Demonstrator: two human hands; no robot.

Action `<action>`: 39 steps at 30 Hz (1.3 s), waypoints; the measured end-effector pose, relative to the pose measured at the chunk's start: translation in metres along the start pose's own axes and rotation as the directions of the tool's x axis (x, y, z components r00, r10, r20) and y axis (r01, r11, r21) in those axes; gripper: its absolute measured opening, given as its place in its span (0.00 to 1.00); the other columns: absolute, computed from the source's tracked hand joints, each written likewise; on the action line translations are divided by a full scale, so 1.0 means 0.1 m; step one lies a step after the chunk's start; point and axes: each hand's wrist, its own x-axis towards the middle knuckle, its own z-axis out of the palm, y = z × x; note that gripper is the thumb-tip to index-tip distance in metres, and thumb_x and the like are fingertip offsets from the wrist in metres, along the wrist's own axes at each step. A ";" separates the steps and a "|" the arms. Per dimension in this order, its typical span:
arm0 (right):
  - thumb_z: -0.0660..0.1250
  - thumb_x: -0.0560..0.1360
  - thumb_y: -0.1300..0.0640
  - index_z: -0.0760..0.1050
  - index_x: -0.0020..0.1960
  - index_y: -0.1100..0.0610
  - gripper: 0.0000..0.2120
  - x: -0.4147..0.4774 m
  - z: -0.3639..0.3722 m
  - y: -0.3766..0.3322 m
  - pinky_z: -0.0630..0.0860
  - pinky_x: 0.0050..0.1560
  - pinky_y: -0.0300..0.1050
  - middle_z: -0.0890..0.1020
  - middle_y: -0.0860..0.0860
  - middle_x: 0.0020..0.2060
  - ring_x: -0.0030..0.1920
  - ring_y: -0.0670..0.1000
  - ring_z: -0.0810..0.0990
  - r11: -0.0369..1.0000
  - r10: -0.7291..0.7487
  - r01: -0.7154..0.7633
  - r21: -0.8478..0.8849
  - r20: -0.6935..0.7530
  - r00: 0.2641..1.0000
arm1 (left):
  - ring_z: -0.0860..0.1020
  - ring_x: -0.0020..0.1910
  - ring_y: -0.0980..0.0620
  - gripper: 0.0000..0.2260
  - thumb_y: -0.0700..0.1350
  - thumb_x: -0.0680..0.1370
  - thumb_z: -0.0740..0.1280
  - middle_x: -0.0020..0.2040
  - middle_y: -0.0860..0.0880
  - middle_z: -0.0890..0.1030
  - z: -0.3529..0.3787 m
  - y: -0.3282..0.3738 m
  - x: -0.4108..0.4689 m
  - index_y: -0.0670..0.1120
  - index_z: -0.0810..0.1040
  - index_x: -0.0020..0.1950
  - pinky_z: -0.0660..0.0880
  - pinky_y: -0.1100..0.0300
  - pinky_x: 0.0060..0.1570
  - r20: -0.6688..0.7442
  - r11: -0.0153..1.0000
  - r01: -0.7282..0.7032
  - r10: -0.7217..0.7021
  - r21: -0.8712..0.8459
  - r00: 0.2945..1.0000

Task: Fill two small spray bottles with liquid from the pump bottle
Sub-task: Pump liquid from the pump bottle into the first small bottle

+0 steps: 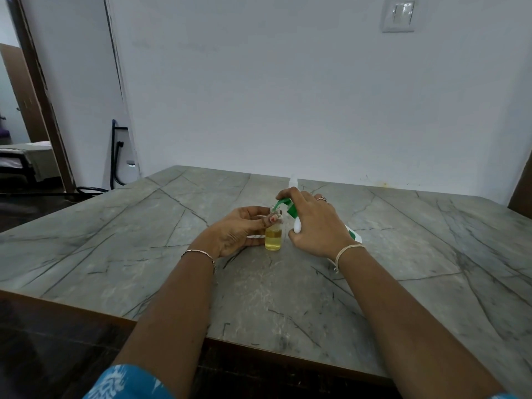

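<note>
Mostly the frame is white wall, with a light switch [398, 15] in the upper right corner and a dark-framed doorway down the left edge. Below it a grey, marble-veined table [144, 254] fills the middle and lower part of the picture. Two bare forearms reach up from the bottom edge toward the centre, and a blue patterned sleeve [126, 381] shows at the lower left.

The right hand [316, 223], just right of centre, is clenched over the pump bottle [297, 226]. Its forefinger curls across the top of the green pump head [292, 210] and its thumb sits low against the white body. The bottle leans, with its base hidden under the wrist toward the lower right. Its green nozzle [278, 203] reaches left to the mouth of the small bottle [273, 239].

The left hand [236, 231], just left of centre, grasps that small bottle with the fingers wrapped behind it and the thumb pressed on the front near the neck. The bottle is clear and uncapped. It stands upright on the table between the two hands, and yellow liquid fills roughly its lower half.

A pale white object [293, 182] pokes up behind the right hand's fingers, too blurred to identify. Smaller still are a thin bracelet [201, 253] on the left wrist, a light thread [348, 250] round the right wrist, and a ring [321, 199] on a right-hand finger.
</note>
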 end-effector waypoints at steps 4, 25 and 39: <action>0.68 0.67 0.55 0.59 0.67 0.41 0.33 -0.02 -0.01 0.01 0.74 0.54 0.53 0.76 0.50 0.55 0.51 0.55 0.74 1.000 -0.013 0.013 -0.023 0.008 1.000 | 0.81 0.54 0.49 0.21 0.44 0.69 0.72 0.56 0.43 0.82 -0.01 -0.01 0.00 0.41 0.78 0.60 0.77 0.50 0.58 0.001 1.000 -0.001 0.001 -0.002 1.000; 0.69 0.67 0.54 0.57 0.69 0.39 0.35 -0.03 -0.05 0.03 0.74 0.55 0.52 0.76 0.50 0.54 0.51 0.54 0.74 1.000 0.003 -0.002 -0.012 0.054 0.999 | 0.81 0.54 0.48 0.23 0.44 0.68 0.72 0.56 0.43 0.82 0.00 0.01 -0.01 0.40 0.77 0.62 0.78 0.52 0.57 0.000 1.000 0.003 -0.003 -0.011 1.000; 0.68 0.67 0.55 0.58 0.68 0.40 0.34 -0.02 -0.03 0.01 0.74 0.56 0.53 0.76 0.50 0.55 0.52 0.55 0.75 1.000 0.004 -0.004 0.002 0.045 0.999 | 0.81 0.54 0.48 0.23 0.43 0.68 0.72 0.57 0.42 0.82 0.00 0.00 -0.01 0.39 0.76 0.63 0.79 0.52 0.55 -0.003 0.999 0.000 0.000 -0.035 1.000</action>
